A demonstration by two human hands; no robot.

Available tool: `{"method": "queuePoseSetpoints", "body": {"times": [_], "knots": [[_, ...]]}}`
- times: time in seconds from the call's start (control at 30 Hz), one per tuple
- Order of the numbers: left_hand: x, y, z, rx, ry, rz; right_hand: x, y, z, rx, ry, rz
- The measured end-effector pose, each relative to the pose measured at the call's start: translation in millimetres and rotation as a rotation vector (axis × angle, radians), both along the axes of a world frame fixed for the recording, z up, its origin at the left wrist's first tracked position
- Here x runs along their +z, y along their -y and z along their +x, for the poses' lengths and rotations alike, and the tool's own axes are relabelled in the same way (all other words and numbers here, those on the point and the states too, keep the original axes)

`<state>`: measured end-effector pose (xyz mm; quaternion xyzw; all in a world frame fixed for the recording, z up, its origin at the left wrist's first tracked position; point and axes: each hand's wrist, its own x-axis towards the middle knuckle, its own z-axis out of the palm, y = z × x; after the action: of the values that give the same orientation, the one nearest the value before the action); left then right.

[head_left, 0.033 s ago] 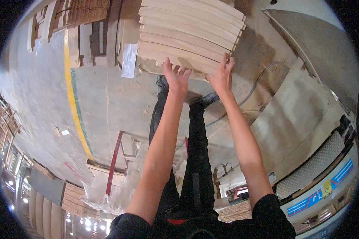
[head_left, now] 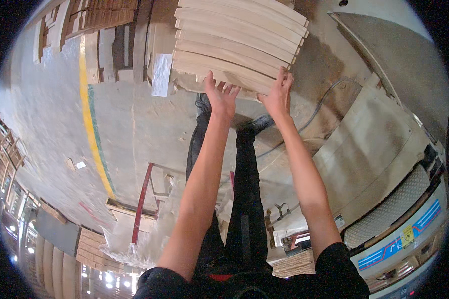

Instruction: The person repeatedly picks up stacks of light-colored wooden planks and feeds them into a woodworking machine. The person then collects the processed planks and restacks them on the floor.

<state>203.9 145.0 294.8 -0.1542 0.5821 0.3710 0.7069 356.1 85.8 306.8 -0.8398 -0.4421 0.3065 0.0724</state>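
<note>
Several pale, slightly curved wooden slats (head_left: 237,37) lie side by side in a stack at the top middle. My left hand (head_left: 221,99) is at the near edge of the stack, with its fingers apart and their tips at the nearest slat. At the near right corner is my right hand (head_left: 278,94). Its fingers reach up along the slat ends, and its thumb is held apart near the front edge. Neither hand visibly closes around a slat. Beneath the slats, part of a brown base sheet (head_left: 187,83) shows.
A silvery-white sheet (head_left: 161,74) lies left of the stack. A dark cable (head_left: 318,112) runs over the floor at right, near a large pale machine panel (head_left: 366,144). Behind my legs stands a red metal frame (head_left: 142,204) with clear plastic film (head_left: 149,244). Wooden stacks (head_left: 110,15) stand far left.
</note>
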Motion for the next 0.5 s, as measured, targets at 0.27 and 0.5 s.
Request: {"method": "queuePoseSetpoints", "body": {"times": [0.27,0.5], "knots": [[-1.6,-8.6,-4.0,-0.001,0.043,0.015,-5.8,-11.9,10.2,0.143,0.104,0.183],[-7.2,0.8,-11.5,-0.083,-0.007,0.079,17.7,-12.1,-8.4,0.341,0.259,-0.112]]}}
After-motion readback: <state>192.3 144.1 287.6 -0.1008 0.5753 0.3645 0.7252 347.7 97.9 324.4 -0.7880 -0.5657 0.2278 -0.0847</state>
